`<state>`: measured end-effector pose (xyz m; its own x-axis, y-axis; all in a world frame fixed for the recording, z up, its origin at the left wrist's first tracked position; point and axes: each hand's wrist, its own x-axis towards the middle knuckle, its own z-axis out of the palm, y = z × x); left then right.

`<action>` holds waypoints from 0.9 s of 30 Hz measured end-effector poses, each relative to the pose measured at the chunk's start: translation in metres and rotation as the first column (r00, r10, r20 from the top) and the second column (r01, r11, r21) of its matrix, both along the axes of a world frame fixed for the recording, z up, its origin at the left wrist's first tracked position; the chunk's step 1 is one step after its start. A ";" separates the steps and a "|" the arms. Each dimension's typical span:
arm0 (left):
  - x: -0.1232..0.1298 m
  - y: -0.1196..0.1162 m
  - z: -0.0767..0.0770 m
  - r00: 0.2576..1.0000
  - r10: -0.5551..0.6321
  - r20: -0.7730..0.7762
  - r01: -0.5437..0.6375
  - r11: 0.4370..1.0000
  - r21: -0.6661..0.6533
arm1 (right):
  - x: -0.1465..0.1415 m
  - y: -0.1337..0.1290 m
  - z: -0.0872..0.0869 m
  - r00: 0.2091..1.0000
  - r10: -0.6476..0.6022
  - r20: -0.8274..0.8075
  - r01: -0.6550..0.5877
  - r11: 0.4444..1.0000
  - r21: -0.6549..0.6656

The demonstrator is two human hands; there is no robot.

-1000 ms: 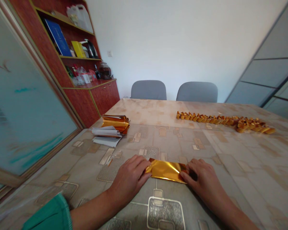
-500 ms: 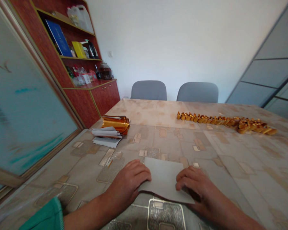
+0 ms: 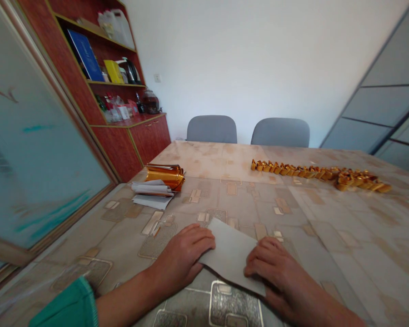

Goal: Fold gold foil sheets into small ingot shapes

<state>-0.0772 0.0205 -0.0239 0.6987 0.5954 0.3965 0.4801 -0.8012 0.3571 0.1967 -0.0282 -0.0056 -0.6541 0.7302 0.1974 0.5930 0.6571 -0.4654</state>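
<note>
A sheet of pale grey paper (image 3: 230, 252) is held between my two hands, just over the near part of the table, its right end tilted toward me. My left hand (image 3: 191, 250) grips its left edge, fingers curled on top and the thumb below. At the opposite edge my right hand (image 3: 271, 268) is closed on the paper, fingertips bent over its upper face. The underside of the sheet is hidden from me.
Grey-white folded papers (image 3: 152, 193) lie at the left beside a curled stack of shiny gold paper (image 3: 165, 175). Folded gold pieces (image 3: 303, 171) form a long row at the back right. Two grey chairs (image 3: 211, 129) stand behind the patterned table (image 3: 204, 159).
The paper has turned clockwise, its right end coming nearer to me. My right hand has moved slightly left and down, my left hand slightly up.
</note>
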 end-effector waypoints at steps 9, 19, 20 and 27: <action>0.000 -0.014 0.004 0.992 0.113 0.050 -0.107 0.988 -0.112 | 0.013 0.004 0.004 0.987 -0.153 -0.049 0.147 0.983 -0.111; 0.017 -0.010 -0.004 0.949 0.311 -0.053 -0.306 0.948 0.083 | 0.003 0.016 -0.035 0.878 -0.470 -0.091 0.477 0.873 0.098; 0.017 -0.009 -0.004 0.948 0.310 -0.072 -0.302 0.948 0.102 | 0.004 0.015 -0.034 0.891 -0.449 -0.069 0.454 0.885 0.104; 0.016 -0.010 -0.001 0.945 0.314 -0.089 -0.301 0.944 0.135 | 0.009 0.012 -0.031 0.937 -0.350 -0.012 0.349 0.929 0.123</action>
